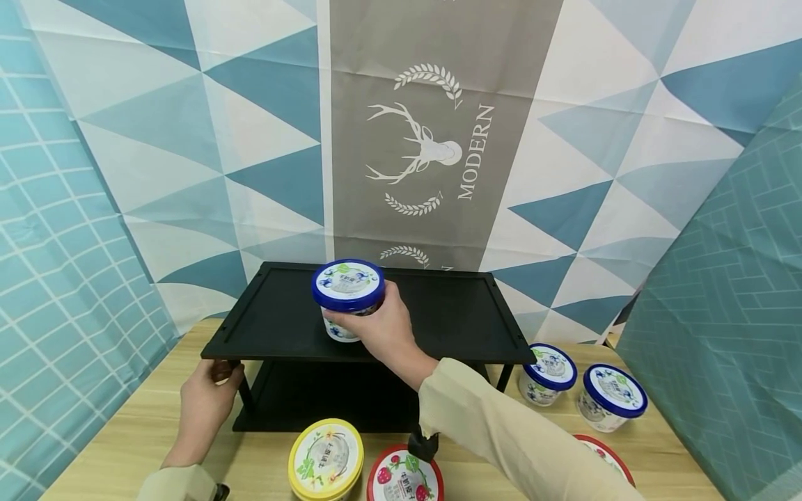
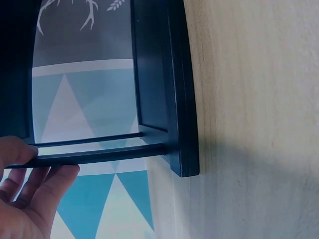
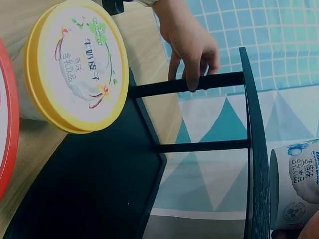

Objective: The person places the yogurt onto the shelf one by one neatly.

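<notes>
While a patterned cloth (image 1: 269, 125) hangs beyond both grips and a wooden table (image 1: 119, 445) spreads beneath them, a two-tier black rack (image 1: 294, 348) extends rightward from the left grip and passes under the right one. A person's right hand (image 1: 390, 330), fingers curled round the load, grips a blue-lidded tub (image 1: 348, 289) over the upper shelf (image 1: 451, 306); whether the tub's base touches that shelf cannot be told. The left hand (image 1: 205, 402) holds the rack's near left post (image 2: 109, 155) just below the shelf, thumb on one side, fingers on the other. Closer to the camera than the right grip, a yellow-lidded tub (image 1: 326, 460) and a red-lidded tub (image 1: 401, 476) stand before the rack; to that grip's right sit a second blue-lidded tub (image 1: 548, 376), a third blue-lidded tub (image 1: 611, 398) and, partly behind the right sleeve (image 1: 501, 435), another red-lidded tub (image 1: 606, 451)
</notes>
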A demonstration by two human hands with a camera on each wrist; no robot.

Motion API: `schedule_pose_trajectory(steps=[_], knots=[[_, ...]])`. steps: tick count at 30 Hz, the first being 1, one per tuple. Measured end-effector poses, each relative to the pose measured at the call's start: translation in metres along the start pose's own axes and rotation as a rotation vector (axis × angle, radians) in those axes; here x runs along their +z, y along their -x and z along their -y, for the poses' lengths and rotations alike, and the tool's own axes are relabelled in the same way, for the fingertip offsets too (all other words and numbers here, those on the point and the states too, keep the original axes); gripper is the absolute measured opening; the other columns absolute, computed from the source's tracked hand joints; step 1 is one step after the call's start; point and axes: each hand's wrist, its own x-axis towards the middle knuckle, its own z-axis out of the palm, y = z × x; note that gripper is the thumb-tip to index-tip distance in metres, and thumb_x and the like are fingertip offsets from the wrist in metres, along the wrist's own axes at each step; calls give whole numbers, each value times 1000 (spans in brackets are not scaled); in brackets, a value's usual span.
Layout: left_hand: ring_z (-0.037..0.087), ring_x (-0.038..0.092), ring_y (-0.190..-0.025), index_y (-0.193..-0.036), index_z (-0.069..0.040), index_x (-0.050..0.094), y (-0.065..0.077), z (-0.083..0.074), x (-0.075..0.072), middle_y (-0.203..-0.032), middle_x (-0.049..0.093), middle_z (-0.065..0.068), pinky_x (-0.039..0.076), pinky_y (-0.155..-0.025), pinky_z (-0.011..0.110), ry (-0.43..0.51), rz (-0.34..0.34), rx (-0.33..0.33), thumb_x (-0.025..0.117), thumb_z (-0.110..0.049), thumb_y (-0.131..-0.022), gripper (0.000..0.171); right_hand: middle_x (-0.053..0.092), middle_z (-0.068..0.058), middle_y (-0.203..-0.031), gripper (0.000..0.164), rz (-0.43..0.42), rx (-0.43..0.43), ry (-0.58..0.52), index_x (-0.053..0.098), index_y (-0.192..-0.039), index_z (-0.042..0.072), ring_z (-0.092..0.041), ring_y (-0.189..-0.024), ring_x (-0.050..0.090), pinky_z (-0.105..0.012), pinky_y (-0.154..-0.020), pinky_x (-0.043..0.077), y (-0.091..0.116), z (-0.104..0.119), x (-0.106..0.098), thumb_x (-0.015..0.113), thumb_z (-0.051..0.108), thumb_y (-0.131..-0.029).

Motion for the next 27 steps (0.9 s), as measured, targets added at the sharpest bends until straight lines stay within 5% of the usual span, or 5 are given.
schedule_pose_trajectory(steps=[3, 6, 10, 27], knots=[[-14, 42, -76, -109, -11, 54, 1, 0, 0, -101, 61, 14, 44, -69, 26, 3, 9, 6, 54, -18, -85, 25, 45, 3, -126, 93, 4, -6, -1, 28, -130, 21, -14, -117, 44, -37, -96, 39, 0, 0, 3, 75, 52, -57], [9, 56, -82, -109, -10, 54, 1, 0, 0, -101, 61, 16, 45, -71, 34, 1, 8, 12, 53, -18, -85, 25, 45, 3, -126, 93, 9, -12, -1, 28, -130, 21, -14, -117, 44, -37, -96, 40, 0, 1, 5, 75, 52, -57], [31, 57, -92, -109, -8, 53, 1, 0, 1, -102, 61, 18, 45, -71, 38, 3, 13, 8, 52, -18, -86, 25, 45, 3, -126, 92, 7, -16, 3, 28, -130, 21, -14, -116, 45, -37, -95, 40, 0, 1, 9, 75, 52, -57], [31, 57, -92, -108, -9, 53, 2, 0, 1, -101, 61, 16, 44, -66, 29, -1, 6, 20, 53, -17, -86, 24, 45, 4, -125, 91, 11, -32, -4, 29, -130, 21, -11, -115, 45, -35, -95, 40, -2, 4, 19, 76, 50, -57]])
